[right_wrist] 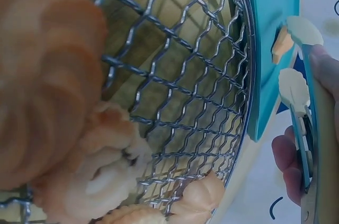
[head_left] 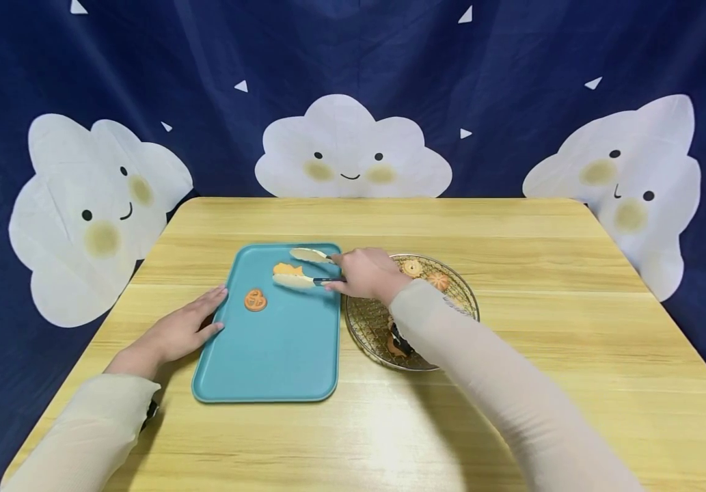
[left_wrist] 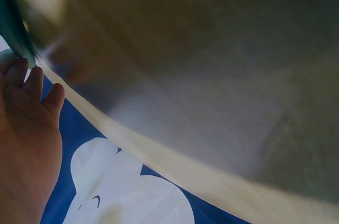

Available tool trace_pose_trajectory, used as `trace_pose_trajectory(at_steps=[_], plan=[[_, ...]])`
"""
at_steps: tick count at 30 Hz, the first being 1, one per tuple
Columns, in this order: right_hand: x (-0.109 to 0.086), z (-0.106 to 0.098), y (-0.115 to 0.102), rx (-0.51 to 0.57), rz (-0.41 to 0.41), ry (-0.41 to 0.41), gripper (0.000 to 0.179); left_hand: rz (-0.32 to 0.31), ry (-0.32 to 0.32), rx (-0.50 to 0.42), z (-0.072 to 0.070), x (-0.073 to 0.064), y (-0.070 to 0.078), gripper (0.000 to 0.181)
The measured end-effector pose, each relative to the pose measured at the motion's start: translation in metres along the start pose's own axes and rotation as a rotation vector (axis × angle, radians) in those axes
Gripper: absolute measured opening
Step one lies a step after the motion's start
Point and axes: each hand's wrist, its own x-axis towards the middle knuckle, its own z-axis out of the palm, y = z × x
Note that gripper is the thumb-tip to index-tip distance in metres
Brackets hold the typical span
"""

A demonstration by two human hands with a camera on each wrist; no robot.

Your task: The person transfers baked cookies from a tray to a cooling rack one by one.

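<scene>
My right hand [head_left: 368,273] grips a pair of tongs [head_left: 293,281] whose two pale, scalloped tips stand apart over the upper part of a teal tray [head_left: 273,362]. Close by the nearer tip lies a yellow-orange cookie [head_left: 287,268], partly covered by it in the head view. The right wrist view has the spread tongs [right_wrist: 317,128] from the side, with the cookie [right_wrist: 282,44] on the tray near them. A pretzel-shaped cookie [head_left: 255,300] lies left of the tongs. Along the tray's left rim, my left hand [head_left: 183,328] rests its extended fingers.
A round wire rack [head_left: 365,328] stands right beside the tray, under my right forearm. It bears several cookies, among them a ring-shaped one [head_left: 412,268] and a striped round one [head_left: 438,281]. Behind the wooden table [head_left: 574,342] hangs a dark blue cloud-print curtain [head_left: 359,55].
</scene>
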Motion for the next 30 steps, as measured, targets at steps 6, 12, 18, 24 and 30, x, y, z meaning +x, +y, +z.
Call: trace_pose_trajectory(at_steps=[6,12,18,24,30], plan=[[0.0045,0.0004,-0.0009,-0.014,0.002,-0.013,0.071,-0.002,0.002,0.002,0.0000,0.0001,0.0007,0.069],[0.0061,0.0015,-0.0014,-0.023,-0.018,-0.005,0.063,0.001,0.007,-0.004,0.0009,0.0000,0.0007,0.069],[0.0052,0.0023,-0.0016,0.004,-0.036,0.004,0.053,0.006,0.024,0.004,0.0023,0.0005,-0.0001,0.067],[0.0026,0.0028,-0.0021,-0.017,-0.050,0.009,0.054,0.004,0.021,-0.004,0.0016,-0.0004,0.0012,0.068],[-0.0019,0.0014,-0.0003,-0.033,-0.035,0.000,0.059,0.006,0.012,-0.004,-0.0002,-0.0009,0.0031,0.068]])
